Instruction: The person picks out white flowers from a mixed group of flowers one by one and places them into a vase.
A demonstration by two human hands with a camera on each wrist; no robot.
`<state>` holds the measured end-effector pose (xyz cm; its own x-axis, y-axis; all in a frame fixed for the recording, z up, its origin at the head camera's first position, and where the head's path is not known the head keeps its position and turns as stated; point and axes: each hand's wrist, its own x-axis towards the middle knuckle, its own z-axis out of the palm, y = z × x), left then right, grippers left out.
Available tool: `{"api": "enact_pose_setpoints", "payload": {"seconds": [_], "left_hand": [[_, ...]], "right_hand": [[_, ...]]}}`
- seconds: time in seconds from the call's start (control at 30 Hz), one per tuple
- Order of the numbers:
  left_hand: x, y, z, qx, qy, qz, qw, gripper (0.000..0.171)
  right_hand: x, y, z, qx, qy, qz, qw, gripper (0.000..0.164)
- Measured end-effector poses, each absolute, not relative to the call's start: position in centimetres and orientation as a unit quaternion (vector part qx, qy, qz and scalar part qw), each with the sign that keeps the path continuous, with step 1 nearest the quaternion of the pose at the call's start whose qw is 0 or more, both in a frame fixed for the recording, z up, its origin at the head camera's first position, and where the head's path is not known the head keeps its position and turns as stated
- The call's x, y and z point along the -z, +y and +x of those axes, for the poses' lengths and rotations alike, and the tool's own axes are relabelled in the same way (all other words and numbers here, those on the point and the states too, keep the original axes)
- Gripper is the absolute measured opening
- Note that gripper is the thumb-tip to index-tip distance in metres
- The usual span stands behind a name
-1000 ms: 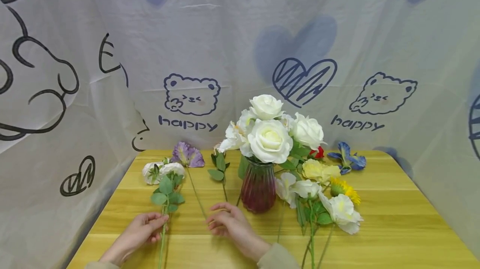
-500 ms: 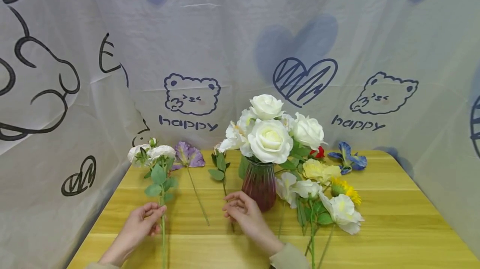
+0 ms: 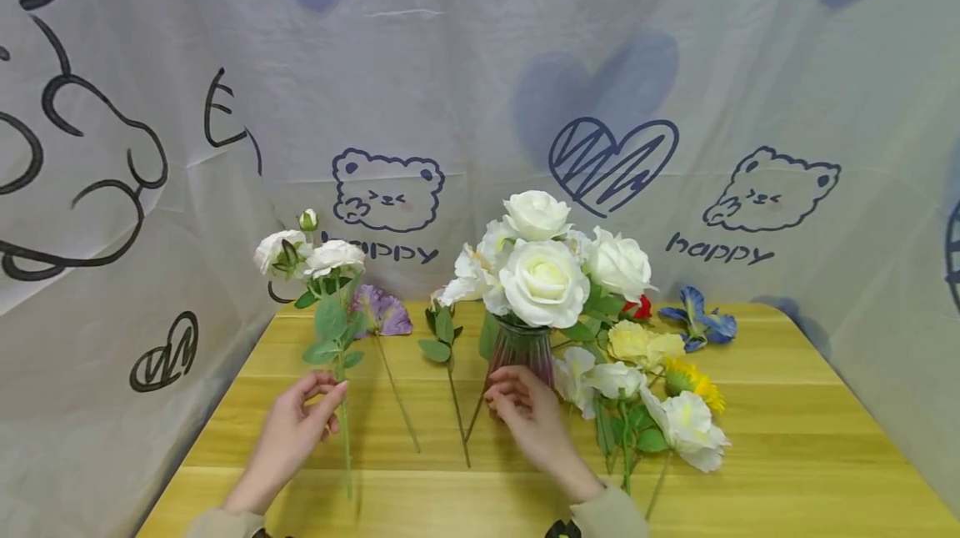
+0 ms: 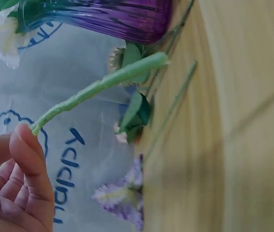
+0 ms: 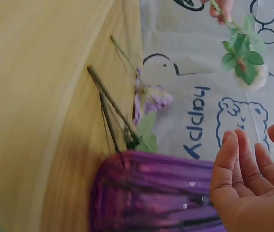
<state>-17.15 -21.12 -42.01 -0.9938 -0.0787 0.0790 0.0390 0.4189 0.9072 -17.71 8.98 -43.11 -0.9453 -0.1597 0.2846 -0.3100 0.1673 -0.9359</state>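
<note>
Left hand: I'm pinching the white flower stem below its leaves, nine o'clock from the vase.
Right hand: I'm curving it loosely around nothing at the vase's six o'clock.
Handling: I'm expecting light, springy flex; gripping bare stalk is sparing soft petals.

Pale cloth backdrop, blue hearts, outlined bears, "happy" lettering, wooden table

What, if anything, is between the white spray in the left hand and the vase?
Nothing upright visible. The purple flower and a leafy stem lie low on the table between the spray and the vase. White roses crowd the space above its mouth; in the head view the right hand hides part of its lower body.
</note>
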Motion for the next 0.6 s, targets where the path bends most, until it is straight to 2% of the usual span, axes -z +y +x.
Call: {"api": "enact_pose_setpoints", "payload": {"seconds": [0.2, 0.47, 0.6], "left_hand": [[40.5, -19.5, -17.8, 0.556, -0.825, -0.033, 0.095, 0.028], [37.9, -17.1, -18.8, 0.523, -0.83, -0.078, 0.174, 0.023], [36.4, -15.8, -19.3, 0.546, -0.806, -0.103, 0.204, 0.026]], "right_hand": [[43.7, 10.4, -18.3, -0.597, -0.777, 0.151, 0.132, 0.017], [40.5, 11.9, -17.6, -0.554, -0.765, 0.157, 0.289, 0.015], [40.2, 12.1, -17.9, -0.54, -0.753, 0.15, 0.344, 0.019]]}}
